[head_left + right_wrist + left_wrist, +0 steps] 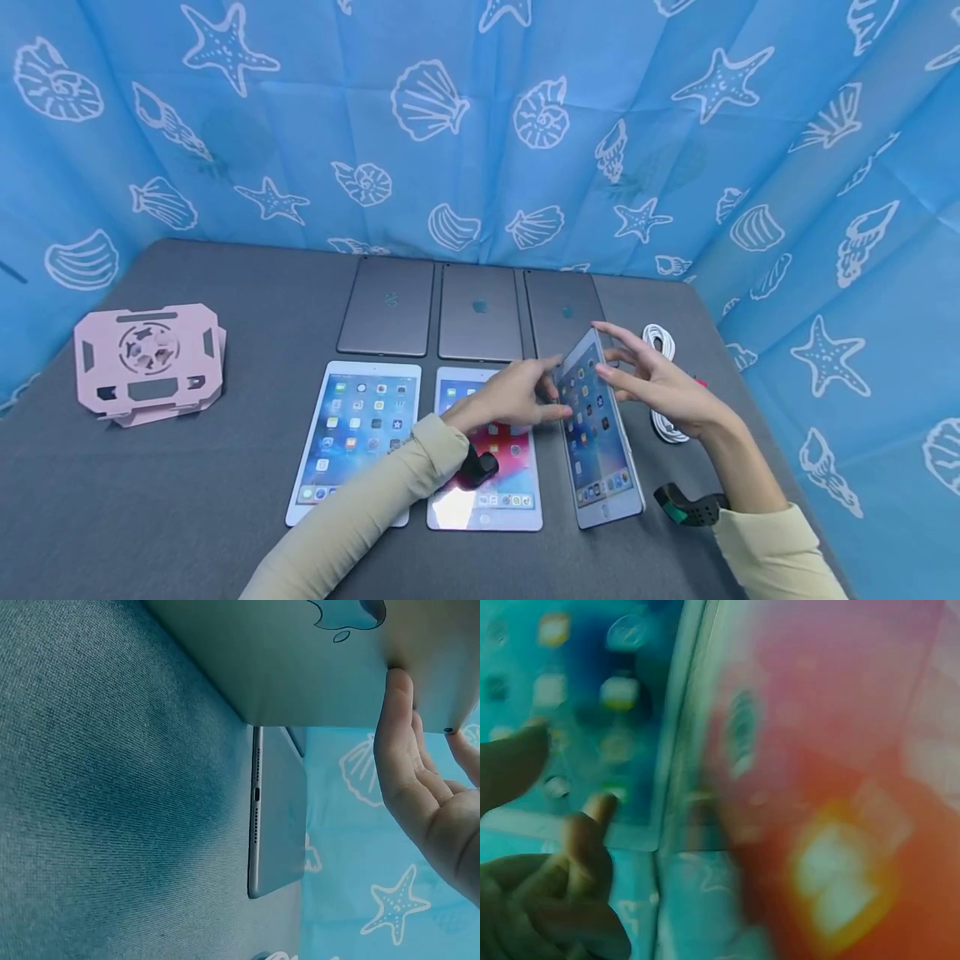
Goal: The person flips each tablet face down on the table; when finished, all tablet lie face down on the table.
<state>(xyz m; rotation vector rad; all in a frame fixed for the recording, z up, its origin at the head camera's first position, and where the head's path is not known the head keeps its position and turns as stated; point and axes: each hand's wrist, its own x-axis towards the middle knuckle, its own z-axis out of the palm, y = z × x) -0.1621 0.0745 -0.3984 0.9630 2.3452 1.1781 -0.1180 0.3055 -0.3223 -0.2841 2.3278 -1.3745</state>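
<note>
A white-framed tablet, its screen lit with app icons, stands tilted up on the right side of the table. My right hand holds it at its upper right edge. In the right wrist view, that hand's fingers touch the tablet's pale back beside the logo. My left hand is at the tablet's left edge, thumb and fingers loosely bent in front of the screen. Beneath the left forearm lies a second lit tablet with a red and blue screen, partly hidden. The left wrist view is blurred.
Another lit white tablet lies to the left. Behind stand-in-line lie three dark grey tablets, face down, one of them in the middle. A pink stand is far left. A coiled white cable lies right, with a blue curtain behind.
</note>
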